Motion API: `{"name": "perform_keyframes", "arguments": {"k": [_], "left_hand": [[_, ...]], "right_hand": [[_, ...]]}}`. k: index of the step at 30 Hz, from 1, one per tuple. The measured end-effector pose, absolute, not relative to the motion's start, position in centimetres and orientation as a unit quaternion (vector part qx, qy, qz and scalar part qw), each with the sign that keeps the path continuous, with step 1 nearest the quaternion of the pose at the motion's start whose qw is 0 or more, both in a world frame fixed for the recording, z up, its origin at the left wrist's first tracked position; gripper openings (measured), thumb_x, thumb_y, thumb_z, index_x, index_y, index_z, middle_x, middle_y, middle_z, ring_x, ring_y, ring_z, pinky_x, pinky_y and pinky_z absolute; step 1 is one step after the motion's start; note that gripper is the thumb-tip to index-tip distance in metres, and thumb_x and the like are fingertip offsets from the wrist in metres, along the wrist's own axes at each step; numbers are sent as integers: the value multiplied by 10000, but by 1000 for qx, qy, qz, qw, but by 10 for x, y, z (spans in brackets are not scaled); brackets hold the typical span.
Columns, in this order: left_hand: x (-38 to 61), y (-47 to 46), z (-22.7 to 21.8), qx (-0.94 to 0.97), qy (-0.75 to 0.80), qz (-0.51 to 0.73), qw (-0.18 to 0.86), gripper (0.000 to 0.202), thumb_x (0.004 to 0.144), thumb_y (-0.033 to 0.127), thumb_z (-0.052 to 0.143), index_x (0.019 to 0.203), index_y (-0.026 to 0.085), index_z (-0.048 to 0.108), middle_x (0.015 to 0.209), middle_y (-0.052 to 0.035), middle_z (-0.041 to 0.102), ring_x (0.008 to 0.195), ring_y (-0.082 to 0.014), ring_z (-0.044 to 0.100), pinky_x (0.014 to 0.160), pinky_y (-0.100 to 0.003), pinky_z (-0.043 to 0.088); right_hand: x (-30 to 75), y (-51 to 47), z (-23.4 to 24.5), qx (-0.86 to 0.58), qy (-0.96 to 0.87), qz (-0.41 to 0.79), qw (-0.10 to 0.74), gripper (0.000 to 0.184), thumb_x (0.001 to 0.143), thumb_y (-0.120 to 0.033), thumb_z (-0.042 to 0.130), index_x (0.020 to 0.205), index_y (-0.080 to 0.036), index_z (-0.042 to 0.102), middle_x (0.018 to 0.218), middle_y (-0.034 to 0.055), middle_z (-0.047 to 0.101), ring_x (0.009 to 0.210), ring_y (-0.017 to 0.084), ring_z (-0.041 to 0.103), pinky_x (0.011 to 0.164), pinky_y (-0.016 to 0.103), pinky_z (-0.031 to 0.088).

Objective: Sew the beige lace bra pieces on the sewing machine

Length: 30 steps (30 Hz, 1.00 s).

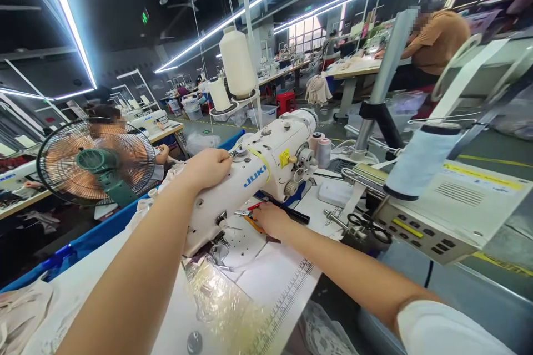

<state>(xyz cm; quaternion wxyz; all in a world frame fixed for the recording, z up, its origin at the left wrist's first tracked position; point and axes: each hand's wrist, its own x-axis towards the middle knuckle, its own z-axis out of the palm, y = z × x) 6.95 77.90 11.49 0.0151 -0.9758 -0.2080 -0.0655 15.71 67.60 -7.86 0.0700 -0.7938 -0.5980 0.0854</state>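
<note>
A white JUKI sewing machine (pixel 250 172) stands on the white table in front of me. My left hand (pixel 210 167) rests on top of its arm, fingers curled in a pinch near the thread guides; what they hold is too small to make out. Under the machine arm, my right hand (pixel 270 221) is closed at a small tool with an orange handle (pixel 253 224) and a metal end. A red piece lies right by these fingers, and a black handle (pixel 297 214) is behind the hand. The needle area (pixel 220 233) is left of the right hand.
Thread cones (pixel 238 64) stand on a rack behind the machine. A fan (pixel 97 161) is at left, and pale fabric (pixel 25 310) lies at the table's left. On the right are a control box (pixel 449 211) and a light-blue roll (pixel 422 161). Co-workers sit at other tables.
</note>
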Motion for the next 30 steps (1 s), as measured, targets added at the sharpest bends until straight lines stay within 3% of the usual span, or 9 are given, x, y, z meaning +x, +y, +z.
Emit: {"name": "perform_keyframes", "arguments": {"k": [6, 11, 13, 15, 18, 20, 24, 27, 30], "left_hand": [[70, 780, 114, -965, -235, -106, 33, 238, 863, 294, 362, 740, 184, 533, 803, -45, 629, 746, -194, 551, 612, -259, 360], [67, 774, 118, -953, -263, -146, 45, 217, 870, 237, 353, 781, 181, 543, 813, -56, 637, 734, -195, 553, 570, -262, 326], [66, 772, 118, -949, -271, -157, 47, 206, 870, 224, 359, 808, 183, 550, 820, -54, 642, 735, -193, 559, 551, -260, 310], [65, 771, 118, -945, -275, -167, 50, 191, 869, 219, 370, 832, 187, 555, 827, -50, 644, 738, -191, 566, 541, -259, 298], [66, 771, 115, -943, -271, -181, 60, 187, 878, 229, 374, 869, 192, 558, 839, -48, 643, 756, -193, 574, 540, -260, 294], [67, 771, 113, -946, -256, -185, 68, 182, 886, 241, 380, 882, 197, 556, 838, -41, 640, 770, -193, 575, 548, -261, 300], [67, 771, 111, -953, -224, -184, 84, 170, 890, 249, 390, 860, 205, 551, 807, -27, 634, 754, -191, 573, 552, -269, 294], [67, 773, 109, -955, -211, -185, 92, 178, 888, 248, 383, 836, 207, 549, 782, -23, 630, 729, -189, 572, 545, -274, 287], [67, 775, 108, -956, -207, -185, 95, 173, 875, 245, 393, 816, 210, 552, 747, -17, 626, 697, -185, 567, 541, -271, 286]], "right_hand": [[156, 664, -59, -814, -563, 97, 108, 241, 845, -246, 592, 1051, -120, 573, 1082, 84, 587, 980, 203, 569, 853, 413, 475], [172, 611, -35, -758, -595, 137, 230, 97, 789, -125, 558, 877, -114, 598, 990, 108, 583, 884, 192, 563, 791, 332, 463], [182, 592, -32, -715, -614, 168, 289, 129, 796, -257, 562, 808, -130, 586, 871, 90, 569, 800, 184, 551, 732, 309, 462], [187, 580, -34, -666, -627, 211, 345, 396, 807, -532, 488, 840, -144, 559, 770, 52, 523, 698, 166, 527, 659, 308, 468], [185, 577, -37, -579, -628, 297, 427, 810, 743, -805, 82, 971, -150, 501, 735, 17, 453, 597, 136, 489, 599, 318, 478], [179, 585, -33, -489, -579, 423, 496, 894, 710, -819, -29, 970, -151, 505, 705, -2, 422, 572, 127, 490, 580, 308, 467], [170, 614, -9, -360, -423, 625, 548, 838, 727, -831, 85, 801, -140, 554, 578, -18, 425, 499, 131, 508, 504, 273, 421], [167, 635, 13, -399, -398, 621, 544, 804, 725, -830, 68, 709, -156, 507, 511, -31, 405, 428, 108, 454, 457, 255, 402], [162, 641, 25, -459, -426, 555, 547, 749, 725, -820, 34, 677, -186, 428, 459, -82, 298, 354, 59, 297, 383, 198, 318]]}}
